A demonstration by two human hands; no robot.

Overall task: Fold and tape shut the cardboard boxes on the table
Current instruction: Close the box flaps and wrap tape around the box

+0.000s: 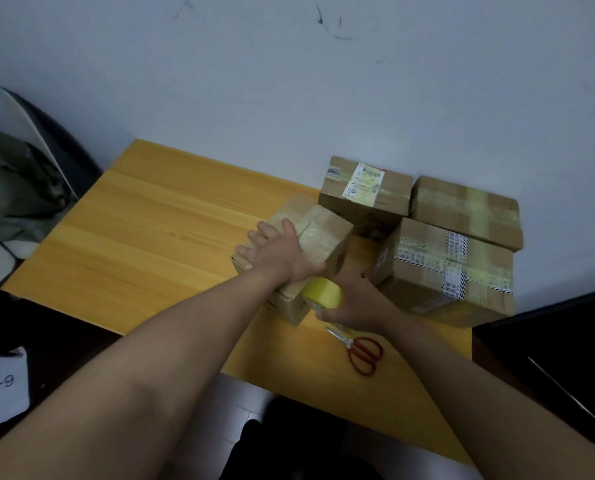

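A small cardboard box (327, 233) stands near the middle of the yellow wooden table (143, 237), its top flaps folded down. My left hand (278, 251) lies flat on the box's top with fingers spread, pressing it. At the box's near right corner my right hand (355, 303) grips a yellow tape roll (323, 292) against the side of the box.
Three taped boxes stand to the right: one with a white label (365, 192) at the back, one (465, 213) against the wall, and a large one (445, 271) in front. Red-handled scissors (362, 351) lie near the table's front edge. A chair with grey cloth (15, 188) stands left.
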